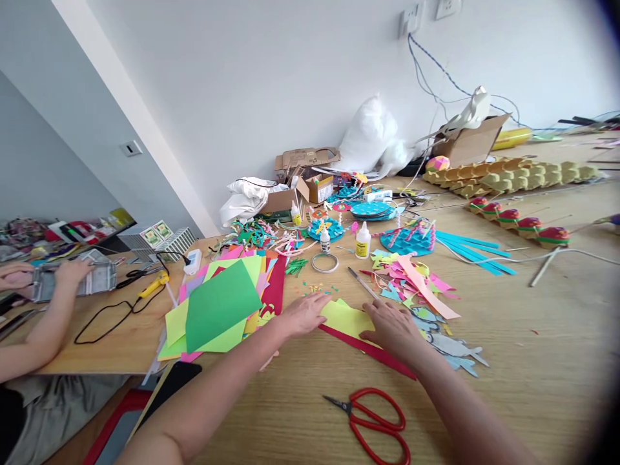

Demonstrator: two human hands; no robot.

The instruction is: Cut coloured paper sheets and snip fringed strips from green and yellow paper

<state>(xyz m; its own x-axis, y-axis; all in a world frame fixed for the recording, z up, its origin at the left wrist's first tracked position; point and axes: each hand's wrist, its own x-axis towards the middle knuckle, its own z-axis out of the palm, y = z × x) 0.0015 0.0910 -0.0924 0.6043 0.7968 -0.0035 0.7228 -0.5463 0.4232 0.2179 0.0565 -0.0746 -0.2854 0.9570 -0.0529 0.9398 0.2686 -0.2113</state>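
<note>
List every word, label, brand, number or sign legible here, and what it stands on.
No text can be read with certainty.
Yellow label on the larger white bottle: printed, too small to read.
Label on the smaller white bottle: too small to read.
White label on the small cardboard box: too blurred to read.
Green-and-white cards at left: any lettering is too small to read.

On a table point(533, 361), scissors point(347, 408) lie before a sheet point(345, 316), papers point(223, 303) left, scraps point(420, 284) behind right, bottles point(362, 245) behind.

Bright, soft light; right corners dark; edges stretched.
</note>
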